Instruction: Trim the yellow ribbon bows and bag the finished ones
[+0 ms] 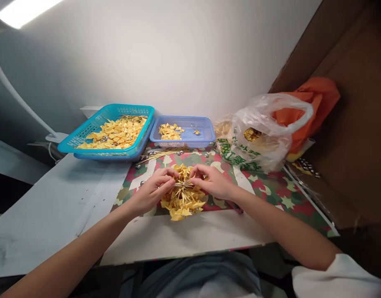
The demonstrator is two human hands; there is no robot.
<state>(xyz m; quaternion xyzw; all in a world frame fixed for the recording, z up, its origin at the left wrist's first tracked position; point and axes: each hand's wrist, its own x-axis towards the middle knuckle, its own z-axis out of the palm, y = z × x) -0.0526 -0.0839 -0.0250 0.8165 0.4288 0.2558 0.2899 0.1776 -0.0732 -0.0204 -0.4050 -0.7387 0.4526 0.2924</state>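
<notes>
A round bunch of yellow ribbon flowers [182, 211] on thin gold wire stems lies on the camouflage-patterned sheet, its stems gathered at the centre. My left hand [155, 188] pinches at the gathered stems from the left, thumb and fingertips together. From the right, my right hand [213, 182] pinches the same spot, its fingers curled. Something thin and pale, perhaps a tie or wire, runs between the fingertips, too small to make out. Behind the hands, loose gold stems [161, 155] lie among small silver balls.
A teal basket [99, 152] of yellow ribbon pieces stands back left. Beside it, a lavender basket [186, 144] holds a few more. A clear plastic bag [259, 155] with green print and an orange bag [322, 97] are on the right. A white lamp [15, 93] arches at left.
</notes>
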